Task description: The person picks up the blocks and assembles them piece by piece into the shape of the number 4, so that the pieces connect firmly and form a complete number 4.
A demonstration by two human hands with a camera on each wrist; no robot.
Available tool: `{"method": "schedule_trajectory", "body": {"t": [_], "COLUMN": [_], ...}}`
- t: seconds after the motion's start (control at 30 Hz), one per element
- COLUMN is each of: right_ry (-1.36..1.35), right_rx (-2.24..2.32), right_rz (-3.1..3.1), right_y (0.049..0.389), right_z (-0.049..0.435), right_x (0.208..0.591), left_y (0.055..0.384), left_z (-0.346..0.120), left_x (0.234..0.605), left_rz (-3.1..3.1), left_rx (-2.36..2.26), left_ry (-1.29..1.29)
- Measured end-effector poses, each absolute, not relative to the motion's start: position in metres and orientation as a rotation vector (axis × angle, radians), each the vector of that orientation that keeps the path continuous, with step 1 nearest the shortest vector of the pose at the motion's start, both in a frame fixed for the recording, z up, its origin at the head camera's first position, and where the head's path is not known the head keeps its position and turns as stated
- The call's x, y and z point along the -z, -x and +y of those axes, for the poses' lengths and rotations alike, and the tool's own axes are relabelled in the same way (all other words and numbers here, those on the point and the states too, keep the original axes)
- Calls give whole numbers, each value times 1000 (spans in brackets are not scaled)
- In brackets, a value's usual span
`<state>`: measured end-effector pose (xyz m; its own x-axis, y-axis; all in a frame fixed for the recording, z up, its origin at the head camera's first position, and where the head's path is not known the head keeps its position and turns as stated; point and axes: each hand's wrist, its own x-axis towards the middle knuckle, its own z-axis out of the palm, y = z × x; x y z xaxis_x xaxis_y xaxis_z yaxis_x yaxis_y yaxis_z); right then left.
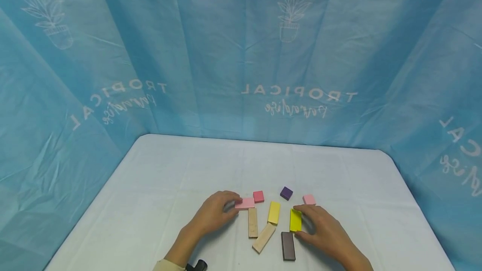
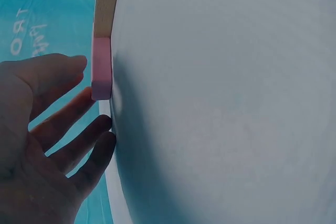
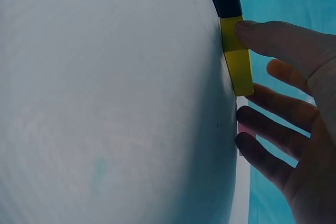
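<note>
In the head view my right hand pinches a bright yellow block end to end, index finger at its far end and thumb at its near end. The right wrist view shows the thumb against that yellow block. My left hand is at the left end of a long pink block, index fingertip at its far corner. In the left wrist view the thumb stands slightly apart from the pink block, fingers loosely bent. A wooden block meets the pink one. All blocks lie on the table.
A red block, purple block and small pink block lie farther back. Between the hands are a pale yellow block, a slanted wooden block and a dark brown block. Blue curtains surround the white table.
</note>
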<state>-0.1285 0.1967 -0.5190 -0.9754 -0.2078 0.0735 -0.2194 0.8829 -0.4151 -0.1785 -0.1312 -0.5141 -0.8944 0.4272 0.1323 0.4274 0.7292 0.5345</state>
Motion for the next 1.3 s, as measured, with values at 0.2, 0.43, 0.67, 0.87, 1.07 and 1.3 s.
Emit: {"method": "schedule_trajectory", "body": {"t": [0.2,0.43,0.67,0.87,1.07,1.3], "right_ry": [-321,-329,-342,-336,-373,-414], "right_rx": [-676,-669,-668,-666,-703,-719], "right_rz": [-3051,-3031,-3012,-3006,-2969,-2931], "right_y": [128,129,129,128,126,123], "right_z": [195,196,196,196,195,194], "right_x": [519,520,520,519,516,512], "left_y": [179,181,181,181,181,180], "left_z": [-132,-130,-129,-129,-129,-128], "left_x": [516,518,517,516,517,518], "left_rz": [-2897,-2913,-2911,-2915,-2928,-2922], "left_rx": [879,846,826,822,799,806], "left_ry": [740,690,686,669,640,646]}}
